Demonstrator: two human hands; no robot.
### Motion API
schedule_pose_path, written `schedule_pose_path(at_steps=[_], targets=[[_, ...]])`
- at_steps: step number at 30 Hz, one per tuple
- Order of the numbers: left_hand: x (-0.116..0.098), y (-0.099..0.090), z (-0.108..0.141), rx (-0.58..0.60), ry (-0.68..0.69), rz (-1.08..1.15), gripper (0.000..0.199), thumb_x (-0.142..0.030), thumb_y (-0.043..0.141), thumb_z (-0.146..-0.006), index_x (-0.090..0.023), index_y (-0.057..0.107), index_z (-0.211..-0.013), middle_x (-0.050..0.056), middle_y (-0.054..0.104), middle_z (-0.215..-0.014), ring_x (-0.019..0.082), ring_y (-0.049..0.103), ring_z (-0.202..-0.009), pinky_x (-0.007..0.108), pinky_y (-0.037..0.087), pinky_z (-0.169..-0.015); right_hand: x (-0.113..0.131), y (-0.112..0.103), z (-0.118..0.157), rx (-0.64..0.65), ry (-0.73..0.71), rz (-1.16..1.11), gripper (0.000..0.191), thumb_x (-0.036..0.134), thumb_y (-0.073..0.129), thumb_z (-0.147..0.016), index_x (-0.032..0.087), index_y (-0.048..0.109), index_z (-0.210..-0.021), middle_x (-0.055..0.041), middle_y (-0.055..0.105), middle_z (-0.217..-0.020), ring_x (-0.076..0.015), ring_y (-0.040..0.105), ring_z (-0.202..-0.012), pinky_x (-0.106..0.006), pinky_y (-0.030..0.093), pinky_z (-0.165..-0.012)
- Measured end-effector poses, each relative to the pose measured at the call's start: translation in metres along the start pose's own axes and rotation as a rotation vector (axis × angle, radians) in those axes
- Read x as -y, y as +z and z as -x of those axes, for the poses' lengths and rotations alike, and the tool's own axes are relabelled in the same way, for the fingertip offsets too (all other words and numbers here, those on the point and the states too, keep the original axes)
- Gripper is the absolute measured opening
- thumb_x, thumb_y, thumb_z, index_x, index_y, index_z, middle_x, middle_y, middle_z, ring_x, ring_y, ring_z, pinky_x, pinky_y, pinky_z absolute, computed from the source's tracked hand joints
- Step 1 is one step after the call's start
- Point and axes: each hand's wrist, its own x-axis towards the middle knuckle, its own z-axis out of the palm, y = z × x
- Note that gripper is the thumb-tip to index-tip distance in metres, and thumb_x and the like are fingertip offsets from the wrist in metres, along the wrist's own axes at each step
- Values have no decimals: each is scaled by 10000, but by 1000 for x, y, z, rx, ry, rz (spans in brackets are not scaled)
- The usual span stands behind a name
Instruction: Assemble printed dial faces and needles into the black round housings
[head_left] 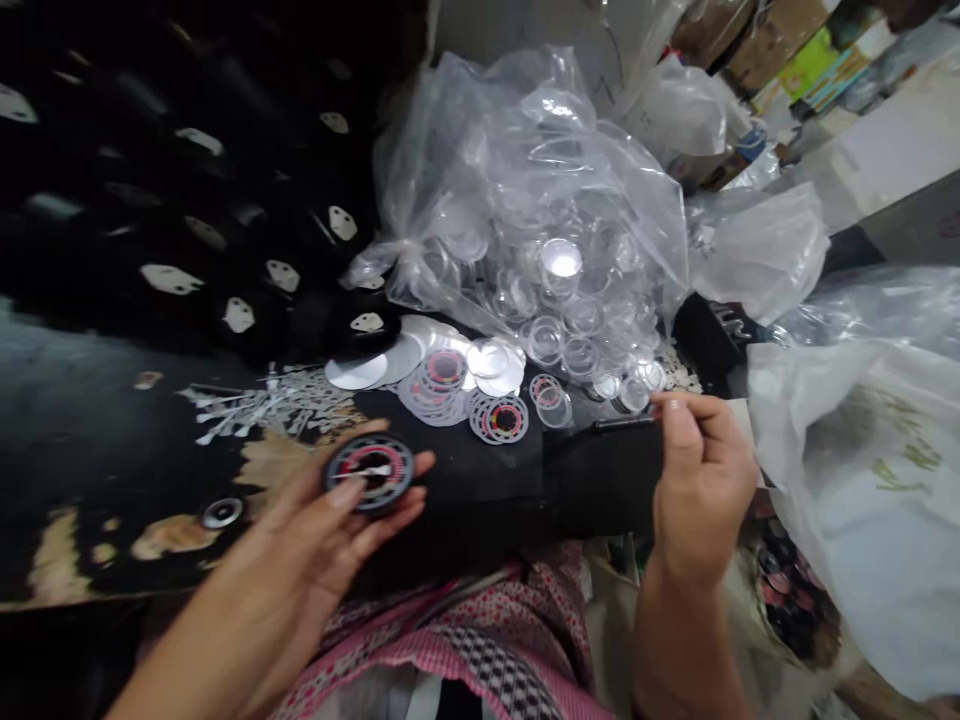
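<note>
My left hand (337,520) holds a round black-rimmed dial gauge (394,478), its face up, with a thumb on its edge. The dial has a pink-and-grey printed ring and a pale pointer across its dark centre. My right hand (701,470) is closed in a pinch near the bench's right side. From its fingertips a thin dark rod-like tool (626,424) extends left; its exact kind is unclear. Printed dial discs (504,420) lie between the hands, beside plain silvery discs (360,372). Clear round covers (581,355) spill toward my right fingertips.
A large clear plastic bag (517,130) of covers stands behind. Many white pointers (255,400) are heaped at left, near a small ring-shaped part (223,513). Black cases with pale plates (240,314) fill the back left. A white bag (862,520) hangs at right.
</note>
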Motion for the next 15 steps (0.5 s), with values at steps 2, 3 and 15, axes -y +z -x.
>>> schedule_pose_path(at_steps=[2, 3, 15], targets=[[8, 7, -1, 110, -139, 71, 345, -384, 742, -835, -204, 720, -1130, 117, 763, -1131, 301, 715, -1061, 375, 630, -857, -31, -4, -11, 22, 82, -70, 192, 328, 553, -958, 199, 689, -1001, -32, 694, -985, -173, 632, -933, -331, 460, -872], [12, 9, -1, 154, -208, 103, 330, -396, 711, -869, -175, 726, -1114, 134, 765, -1123, 294, 721, -1050, 382, 619, -887, -44, -1, -14, 42, 116, -157, 180, 303, 561, -934, 191, 687, -998, -34, 693, -970, -173, 637, -910, -340, 465, -872], [19, 18, -5, 284, -285, 145, 297, -382, 791, -812, -208, 758, -1051, 86, 762, -1148, 241, 724, -1035, 344, 578, -932, 42, 61, 33, 622, -130, -743, 218, 193, 384, -927, 230, 567, -815, 4, 510, -691, -138, 523, -605, -320, 493, -613]])
